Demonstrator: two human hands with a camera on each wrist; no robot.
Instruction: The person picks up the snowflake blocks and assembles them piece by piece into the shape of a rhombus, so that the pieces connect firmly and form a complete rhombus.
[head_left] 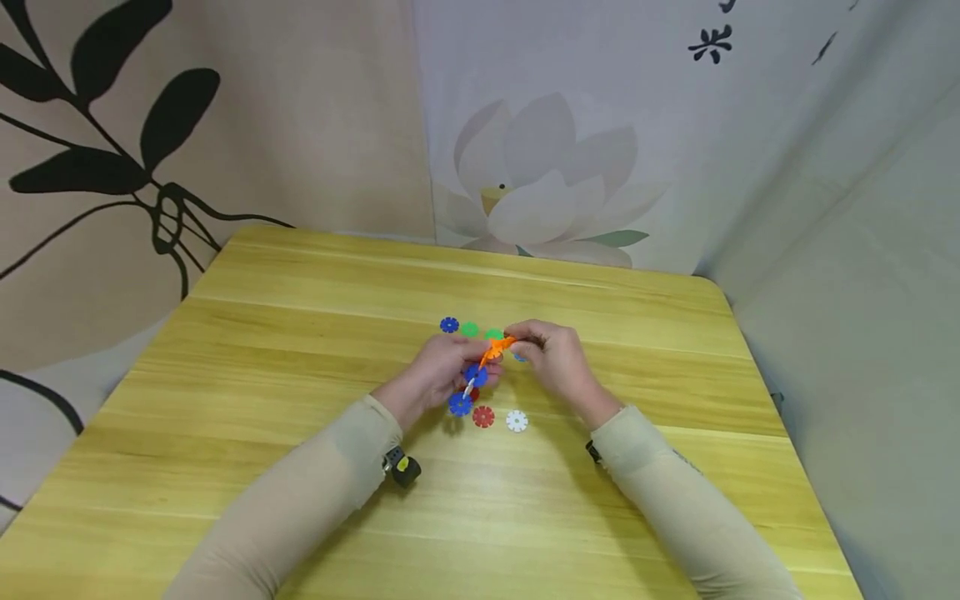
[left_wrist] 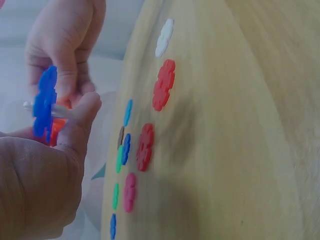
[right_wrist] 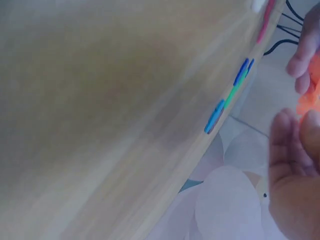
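Note:
My left hand (head_left: 438, 367) holds a small chain of interlocking snowflake discs above the table. The chain has orange discs (head_left: 495, 348) at its upper end, with a blue disc (head_left: 461, 405) and an edge-on white disc (head_left: 470, 388) lower down. At the orange end, the fingers and thumb of my right hand (head_left: 558, 354) pinch a piece. In the left wrist view, a blue disc (left_wrist: 45, 102) stands out from the left hand (left_wrist: 40, 185), and fingers partly hide the orange piece (left_wrist: 57, 130). The right wrist view shows orange discs (right_wrist: 311, 90) between both hands.
Loose snowflake discs lie on the wooden table (head_left: 300, 400): a white disc (head_left: 517, 421) and a red disc (head_left: 483, 417) nearer me, a dark blue disc (head_left: 449, 325) and a green disc (head_left: 469, 330) beyond the hands. Behind the table hangs a printed curtain (head_left: 555, 167).

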